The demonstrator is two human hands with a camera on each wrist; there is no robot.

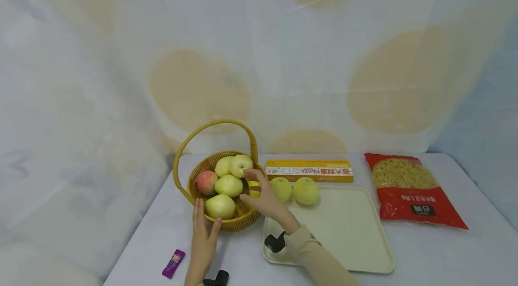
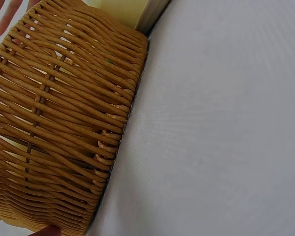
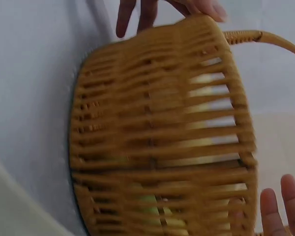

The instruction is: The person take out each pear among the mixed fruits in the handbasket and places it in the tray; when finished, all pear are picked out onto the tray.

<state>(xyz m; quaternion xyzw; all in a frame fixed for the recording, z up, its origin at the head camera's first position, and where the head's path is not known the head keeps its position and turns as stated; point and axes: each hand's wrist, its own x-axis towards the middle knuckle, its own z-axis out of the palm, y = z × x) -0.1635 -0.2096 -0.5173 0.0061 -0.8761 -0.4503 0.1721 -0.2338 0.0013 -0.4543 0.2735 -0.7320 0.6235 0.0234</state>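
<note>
A wicker basket (image 1: 238, 225) with a tall arched handle stands on the table, tilted toward me in the head view. Inside lie several pale green fruits (image 1: 228, 185), a red peach-like fruit (image 1: 207, 182) and something bright yellow (image 1: 254, 189), partly hidden by my right hand. My left hand (image 1: 202, 236) rests against the basket's near left side, its fingers straight and the thumb at the rim. Over the right rim reaches my right hand (image 1: 263, 194), fingers spread and apart from the thumb, the fingertips right by the rearmost green fruit (image 1: 241, 165).
A cream tray (image 1: 344, 232) stands right of the basket, with two green fruits (image 1: 306, 190) at its back left edge. Behind it lies a pasta box (image 1: 309, 171). A red bag of pasta (image 1: 417, 191) is at the right, a small purple packet (image 1: 174, 263) at the front left.
</note>
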